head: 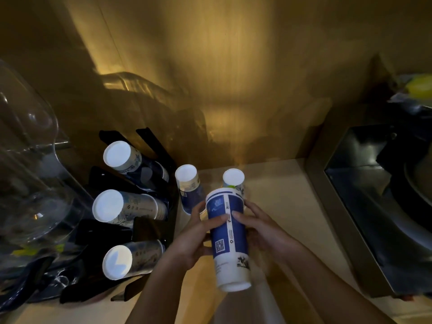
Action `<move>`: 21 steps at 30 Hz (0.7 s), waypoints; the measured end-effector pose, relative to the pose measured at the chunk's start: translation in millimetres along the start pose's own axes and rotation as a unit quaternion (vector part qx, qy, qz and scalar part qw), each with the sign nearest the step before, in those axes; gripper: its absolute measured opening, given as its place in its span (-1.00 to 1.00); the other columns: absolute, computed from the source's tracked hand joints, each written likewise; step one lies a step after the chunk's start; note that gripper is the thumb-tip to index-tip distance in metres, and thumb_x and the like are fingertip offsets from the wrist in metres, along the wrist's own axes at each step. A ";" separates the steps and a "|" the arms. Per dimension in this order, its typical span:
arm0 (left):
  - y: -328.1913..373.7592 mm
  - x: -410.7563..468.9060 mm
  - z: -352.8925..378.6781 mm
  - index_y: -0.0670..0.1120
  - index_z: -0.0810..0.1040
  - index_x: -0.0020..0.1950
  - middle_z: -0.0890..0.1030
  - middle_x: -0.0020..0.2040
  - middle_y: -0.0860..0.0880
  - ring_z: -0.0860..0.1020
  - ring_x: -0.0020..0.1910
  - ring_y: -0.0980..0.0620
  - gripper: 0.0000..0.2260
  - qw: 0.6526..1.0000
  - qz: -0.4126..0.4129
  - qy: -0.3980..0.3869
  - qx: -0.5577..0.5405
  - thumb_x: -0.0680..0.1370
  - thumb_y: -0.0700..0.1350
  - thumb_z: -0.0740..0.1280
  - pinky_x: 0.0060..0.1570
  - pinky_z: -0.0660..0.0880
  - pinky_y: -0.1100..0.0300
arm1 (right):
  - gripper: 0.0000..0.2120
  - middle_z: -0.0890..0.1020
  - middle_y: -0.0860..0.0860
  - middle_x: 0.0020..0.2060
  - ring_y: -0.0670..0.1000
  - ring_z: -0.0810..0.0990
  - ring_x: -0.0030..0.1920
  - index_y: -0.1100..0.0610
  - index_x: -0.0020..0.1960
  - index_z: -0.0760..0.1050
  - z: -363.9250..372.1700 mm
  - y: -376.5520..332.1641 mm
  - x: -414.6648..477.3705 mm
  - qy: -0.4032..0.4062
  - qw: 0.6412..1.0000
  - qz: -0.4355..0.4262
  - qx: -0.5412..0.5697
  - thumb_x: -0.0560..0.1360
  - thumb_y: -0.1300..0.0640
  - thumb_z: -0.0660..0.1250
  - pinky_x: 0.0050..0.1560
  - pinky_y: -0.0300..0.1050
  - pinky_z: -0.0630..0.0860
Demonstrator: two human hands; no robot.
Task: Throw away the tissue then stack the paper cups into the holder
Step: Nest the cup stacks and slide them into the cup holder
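Note:
A nested stack of blue-and-white paper cups (228, 239) hangs above the wooden counter, gripped from both sides. My left hand (195, 237) wraps its left side and my right hand (259, 230) presses its right side. Two more upside-down cups stand behind it, one left (188, 183) and one right (233, 180). The black cup holder (149, 230) sits to the left and carries three tilted cup stacks, top (127, 157), middle (119, 206) and bottom (127, 259). No tissue is visible.
A large clear glass vessel (30, 160) stands at the far left. A dark recessed metal bin opening (374, 195) lies to the right, beside the counter (280, 195). The wooden back wall rises close behind the cups.

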State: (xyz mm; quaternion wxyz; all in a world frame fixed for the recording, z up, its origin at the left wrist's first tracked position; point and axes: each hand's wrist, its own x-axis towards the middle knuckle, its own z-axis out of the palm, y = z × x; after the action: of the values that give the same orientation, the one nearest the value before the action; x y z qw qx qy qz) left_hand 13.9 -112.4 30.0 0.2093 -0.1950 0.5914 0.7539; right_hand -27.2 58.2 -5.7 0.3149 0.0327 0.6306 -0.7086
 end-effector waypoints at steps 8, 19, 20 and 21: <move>51.2 -15.7 37.2 0.30 0.15 0.34 0.54 0.18 0.18 0.61 0.07 0.23 -0.12 0.963 0.252 0.025 0.089 0.16 0.08 0.58 -0.08 0.60 0.26 | -0.20 0.63 -0.08 0.09 -0.06 0.63 0.04 -0.20 0.32 0.24 -0.8 -68.2 -18.9 -0.025 0.977 -0.210 -0.022 0.20 0.14 0.54 -0.20 -0.24 0.55; 75.4 -26.4 64.7 0.31 0.25 0.20 0.48 0.11 0.38 0.49 0.15 0.36 -0.26 0.883 0.427 0.150 0.125 0.12 0.18 0.53 0.01 0.47 0.49 | -0.08 0.35 -0.45 0.26 -0.25 0.39 0.27 -0.45 0.32 0.04 1.4 -118.1 -53.5 0.006 0.907 -0.358 -0.221 0.24 0.02 0.55 0.15 -0.30 0.45; 75.7 -27.1 65.6 0.32 0.25 0.20 0.48 0.12 0.37 0.49 0.16 0.32 -0.26 0.879 0.430 0.161 0.126 0.11 0.19 0.53 0.06 0.49 0.42 | -0.11 0.35 -0.39 0.28 -0.23 0.38 0.29 -0.44 0.32 0.06 0.3 -122.5 -57.6 0.012 0.900 -0.373 -0.223 0.24 0.00 0.54 0.21 -0.27 0.42; 76.1 -27.6 65.9 0.33 0.24 0.20 0.48 0.14 0.34 0.49 0.18 0.28 -0.25 0.877 0.431 0.170 0.128 0.11 0.20 0.53 0.10 0.51 0.34 | -0.17 0.37 -0.34 0.29 -0.22 0.37 0.30 -0.42 0.32 0.11 -1.3 -127.1 -61.8 0.020 0.892 -0.393 -0.223 0.25 0.01 0.51 0.25 -0.27 0.39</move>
State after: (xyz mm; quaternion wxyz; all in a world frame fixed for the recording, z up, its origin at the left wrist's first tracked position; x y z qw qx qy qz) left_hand -7.7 -66.8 121.5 -0.2168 -0.0181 0.7348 0.6425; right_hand -40.2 85.2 132.4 -0.0033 -0.2746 0.7396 -0.6145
